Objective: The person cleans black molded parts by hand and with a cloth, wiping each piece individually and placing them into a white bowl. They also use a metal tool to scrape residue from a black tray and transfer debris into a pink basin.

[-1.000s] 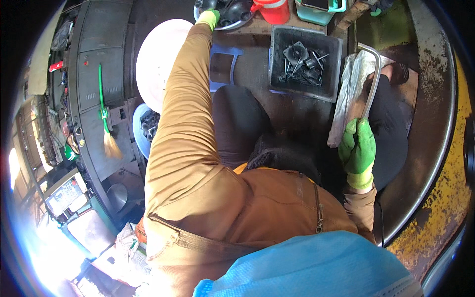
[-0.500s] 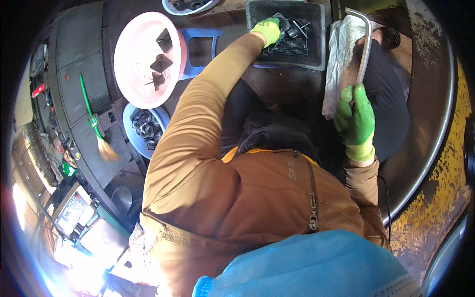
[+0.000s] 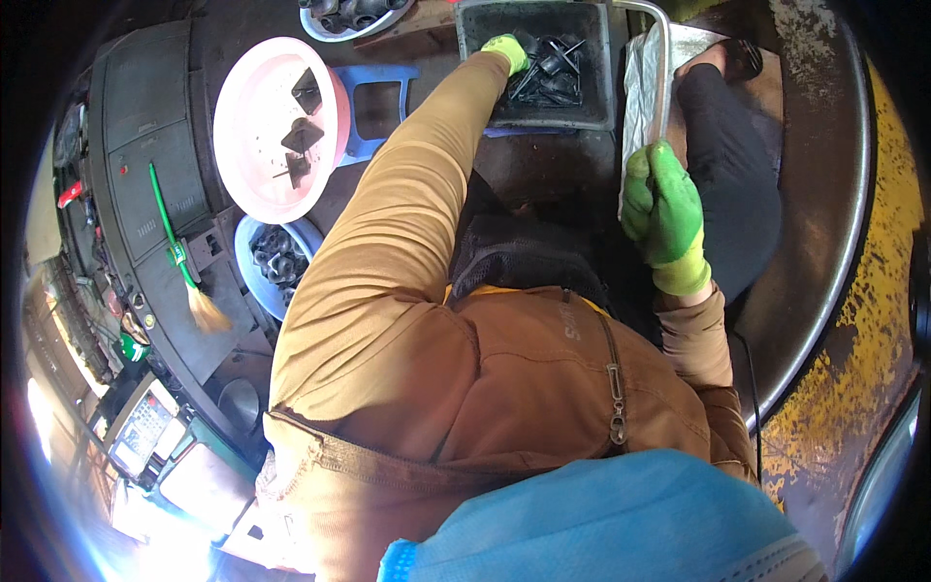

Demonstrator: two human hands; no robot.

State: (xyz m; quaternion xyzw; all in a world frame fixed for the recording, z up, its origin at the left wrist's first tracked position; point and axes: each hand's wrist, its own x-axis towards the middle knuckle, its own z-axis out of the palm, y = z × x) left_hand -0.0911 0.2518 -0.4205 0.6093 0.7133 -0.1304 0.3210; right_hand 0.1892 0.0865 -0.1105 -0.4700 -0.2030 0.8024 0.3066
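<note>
Reaches with the left hand [image 3: 506, 54], gloved in green, into the dark grey bin [image 3: 608, 73], just inside its left wall, at the side of the heap of dark metal parts [image 3: 553, 85]. Cannot tell the left fingers open from closed on a part. Grips the lower end of the bent metal bar [image 3: 664, 82] with the curled fingers of the right hand [image 3: 671, 215], also gloved. Finds the bar beside the bin, hooked leftward at its top near the far right corner; cannot confirm contact with the rim.

Counts three dark angular pieces [image 3: 302, 135] in the pink basin [image 3: 250, 145], in a line toward its right side, with specks on the bottom. Finds dark rounded parts [image 3: 279, 254] piled in the blue basin [image 3: 257, 291] just below, and more such parts in the upper basin [image 3: 337, 37], cut off by the top of the view.

Notes a blue plastic frame [image 3: 364, 149] against the pink basin, occupying part of the gap toward the bin. Crosses the rest of that gap with the tan left sleeve [image 3: 407, 184]. Observes dark open room below the bin, between sleeve and right hand. Records a white sheet [image 3: 635, 82] along the bin's right side and a curved metal edge [image 3: 857, 228] bounding the far right.
</note>
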